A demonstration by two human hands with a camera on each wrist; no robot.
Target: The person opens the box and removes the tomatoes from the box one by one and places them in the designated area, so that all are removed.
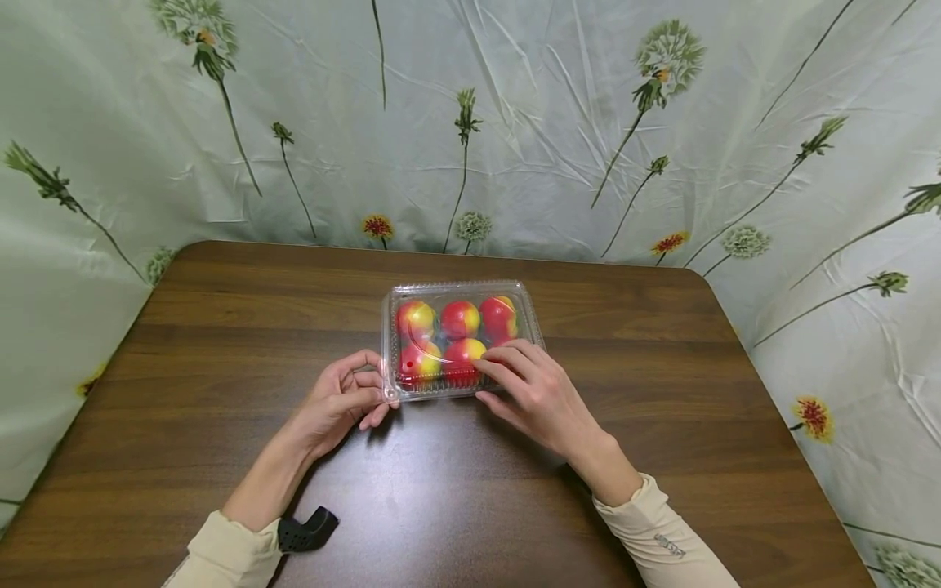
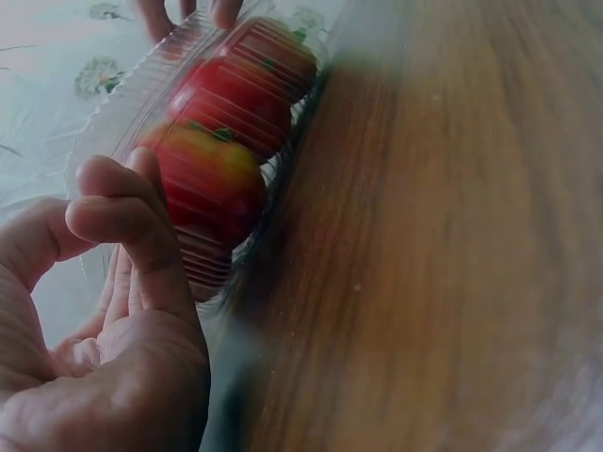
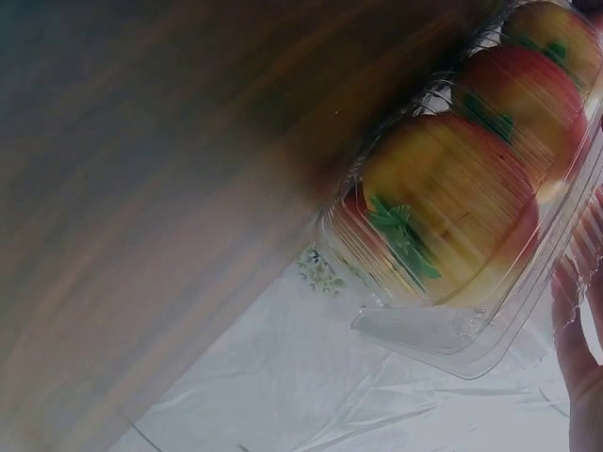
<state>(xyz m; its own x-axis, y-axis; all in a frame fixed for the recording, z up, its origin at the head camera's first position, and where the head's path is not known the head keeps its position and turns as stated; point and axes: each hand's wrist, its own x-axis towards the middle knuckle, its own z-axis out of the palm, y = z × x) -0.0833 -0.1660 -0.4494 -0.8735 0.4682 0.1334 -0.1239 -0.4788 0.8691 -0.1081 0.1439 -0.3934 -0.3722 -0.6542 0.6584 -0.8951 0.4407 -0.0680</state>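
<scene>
Dark wooden table point(image 1: 220, 343) with rounded corners, backed by wrinkled, seemingly plastic floral sheeting point(image 1: 559, 122).

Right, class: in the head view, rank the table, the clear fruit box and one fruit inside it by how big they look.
1. Table, largest by far.
2. Clear fruit box.
3. One fruit, smallest; it sits inside the box.

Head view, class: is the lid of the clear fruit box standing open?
No: the clear lid lies flat over the fruit, the right hand rests on top, and the left hand holds the box's corner.
</scene>
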